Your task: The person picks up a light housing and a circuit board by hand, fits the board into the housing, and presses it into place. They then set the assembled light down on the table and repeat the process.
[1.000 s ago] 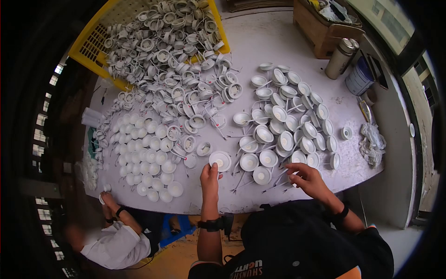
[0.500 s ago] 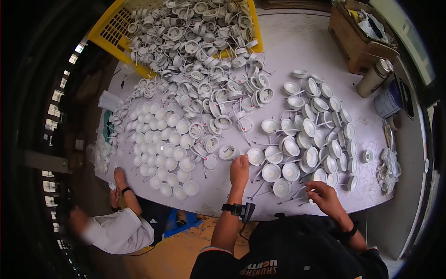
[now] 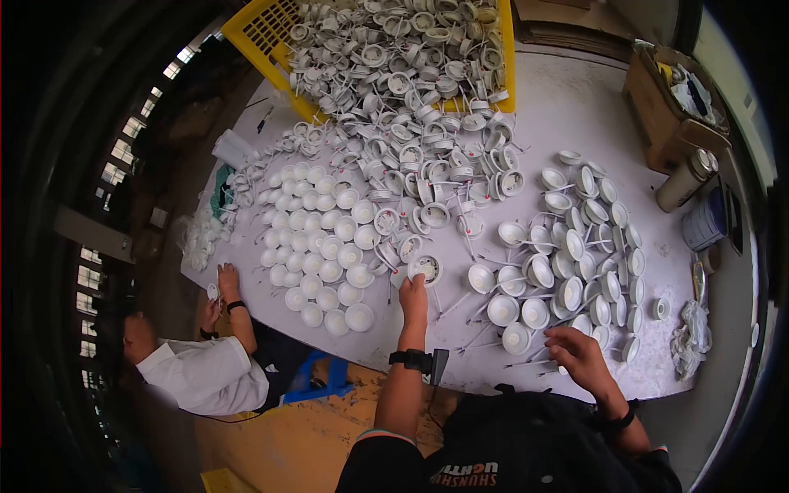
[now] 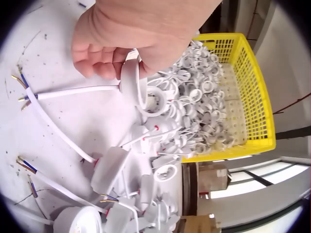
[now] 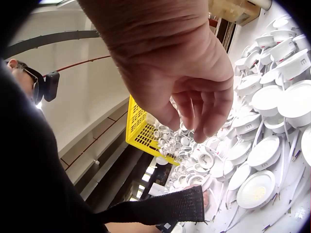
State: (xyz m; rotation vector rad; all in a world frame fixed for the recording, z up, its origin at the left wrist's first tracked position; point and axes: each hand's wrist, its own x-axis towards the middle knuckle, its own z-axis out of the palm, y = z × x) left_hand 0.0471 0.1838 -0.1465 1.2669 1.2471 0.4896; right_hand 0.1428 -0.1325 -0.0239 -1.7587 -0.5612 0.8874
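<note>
My left hand (image 3: 413, 300) pinches the rim of a round white downlight housing (image 3: 428, 264), its open side and inner parts facing up in the head view. In the left wrist view that housing (image 4: 129, 86) stands on edge between thumb and fingers, a white cable (image 4: 80, 91) with stripped wire ends running from it. My right hand (image 3: 578, 355) hovers at the near edge of a group of white downlights (image 3: 570, 293) with pale round fronts. Its fingers (image 5: 209, 109) bend loosely and hold nothing.
A yellow crate (image 3: 508, 62) spills a heap of open housings (image 3: 411, 156) across the table. Rows of white cups (image 3: 331, 248) lie left. Another person (image 3: 215, 374) sits at the left edge. A steel flask (image 3: 687, 179), bucket (image 3: 705, 223) and cardboard box (image 3: 670, 123) stand right.
My left hand set a downlight with a yellowish centre at the left side of the right-hand group, then moved left and took hold of an open housing. The head view has shifted; the right hand stays empty.
</note>
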